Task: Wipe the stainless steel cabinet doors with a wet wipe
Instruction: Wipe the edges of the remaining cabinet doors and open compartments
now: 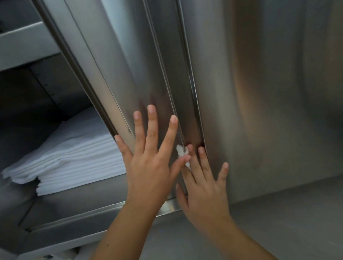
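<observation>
1. Wipe (pixel 182 151): small white wad low on the seam (pixel 188 118), pressed under right hand (pixel 206 192) fingers; grip released, no pinch.
2. Left hand (pixel 149 168): splayed flat on left door (pixel 121 82), grip released.
3. Wipe is likely light, soft and wet, the steel slick: press with fingerpads.

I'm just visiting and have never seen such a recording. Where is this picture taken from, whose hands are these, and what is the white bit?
There is no machine here. A person wears a camera on the head, looking at their own bare hands. The left hand lies spread flat on a stainless steel cabinet door. The right hand presses a small crumpled wet wipe with straight fingers against the grooved strip beside it. Inside the cabinet, folded white cloths lie stacked on a shelf.
</observation>
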`<control>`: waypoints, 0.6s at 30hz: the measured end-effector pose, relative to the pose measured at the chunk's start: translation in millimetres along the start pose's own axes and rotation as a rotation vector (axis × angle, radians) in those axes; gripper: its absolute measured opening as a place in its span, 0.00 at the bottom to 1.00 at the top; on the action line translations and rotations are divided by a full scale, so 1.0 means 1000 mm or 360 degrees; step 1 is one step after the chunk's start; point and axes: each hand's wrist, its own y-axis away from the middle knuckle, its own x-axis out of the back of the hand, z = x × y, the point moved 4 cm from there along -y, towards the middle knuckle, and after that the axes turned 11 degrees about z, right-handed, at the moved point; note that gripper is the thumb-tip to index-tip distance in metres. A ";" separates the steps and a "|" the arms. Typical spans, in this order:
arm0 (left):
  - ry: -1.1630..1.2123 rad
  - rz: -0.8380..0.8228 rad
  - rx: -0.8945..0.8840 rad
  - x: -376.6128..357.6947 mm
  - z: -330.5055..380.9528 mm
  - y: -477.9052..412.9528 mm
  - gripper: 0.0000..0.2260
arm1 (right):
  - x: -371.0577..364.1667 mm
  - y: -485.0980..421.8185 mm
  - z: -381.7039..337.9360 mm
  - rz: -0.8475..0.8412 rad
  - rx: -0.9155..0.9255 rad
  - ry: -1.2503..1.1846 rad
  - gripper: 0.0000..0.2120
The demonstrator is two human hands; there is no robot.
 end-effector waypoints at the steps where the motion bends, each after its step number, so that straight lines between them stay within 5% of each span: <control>1: -0.0009 0.0003 -0.0009 0.000 0.000 0.000 0.32 | 0.001 -0.002 0.000 0.0015 -0.0005 -0.0010 0.29; 18: -0.0028 -0.0010 0.0064 0.000 0.001 -0.003 0.30 | 0.002 0.030 -0.006 -0.0001 0.0178 0.0015 0.34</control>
